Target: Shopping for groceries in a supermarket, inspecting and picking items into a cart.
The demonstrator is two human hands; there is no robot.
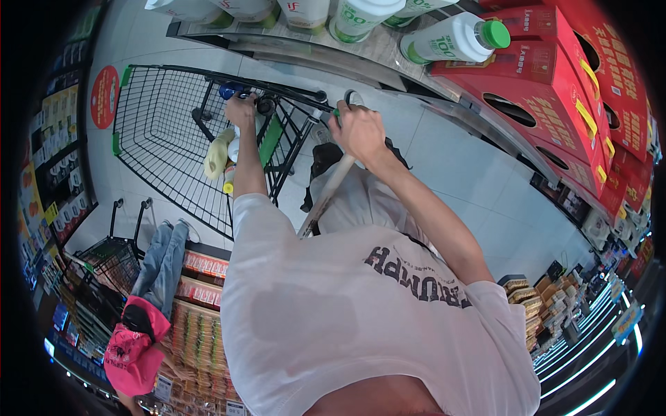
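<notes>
The black wire shopping cart [171, 140] stands before me at the left, its grey push bar [328, 195] running down towards my shirt. My right hand [359, 130] is closed on the green upper end of that bar. Inside the cart, my left hand [240, 110] reaches down to a dark blue object [230, 90]; the fingers seem closed at it, but their grip is partly hidden. A pale yellow bottle [217, 156], a white item [234, 149] and a yellow-capped container [229, 179] lie beside my left forearm.
White bottles [447, 39] stand on a shelf [291, 39] ahead. Red cartons [546, 99] are stacked at the right. A person in a pink top [132, 359] is at packed goods [197, 343] at lower left, near another cart [112, 260]. Dark shelving [65, 145] lines the far left.
</notes>
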